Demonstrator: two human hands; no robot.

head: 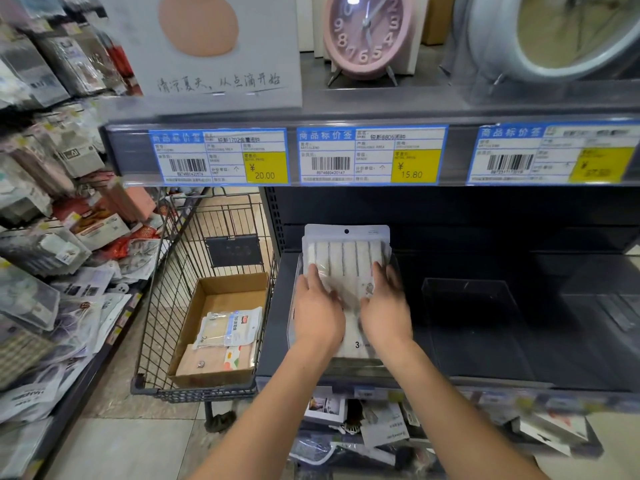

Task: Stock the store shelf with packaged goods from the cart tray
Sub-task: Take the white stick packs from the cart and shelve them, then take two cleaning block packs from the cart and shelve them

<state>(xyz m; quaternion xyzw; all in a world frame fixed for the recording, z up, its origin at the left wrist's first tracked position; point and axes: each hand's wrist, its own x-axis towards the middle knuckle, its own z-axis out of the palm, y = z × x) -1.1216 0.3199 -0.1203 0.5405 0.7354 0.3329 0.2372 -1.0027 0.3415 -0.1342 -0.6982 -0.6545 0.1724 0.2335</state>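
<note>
A white striped package [346, 258] in clear wrap with a hang hole stands tilted at the back of a clear bin [294, 306] on the dark shelf [273, 341]. More white packages lie in front of it under my palms. My left hand [317, 311] and my right hand [386, 306] rest flat on these packages, fingers spread and touching the standing package's lower part. To the left, a cardboard tray [204, 306] in the wire cart [166, 306] holds a clear-wrapped pack [230, 327] lying on a beige flat pack [214, 362].
An empty clear bin [467, 306] sits on the shelf to the right. Price labels [370, 155] line the upper shelf edge, with a pink clock [367, 36] above. Hanging packaged goods [52, 237] crowd the left rack. More goods [381, 431] lie on the shelf below.
</note>
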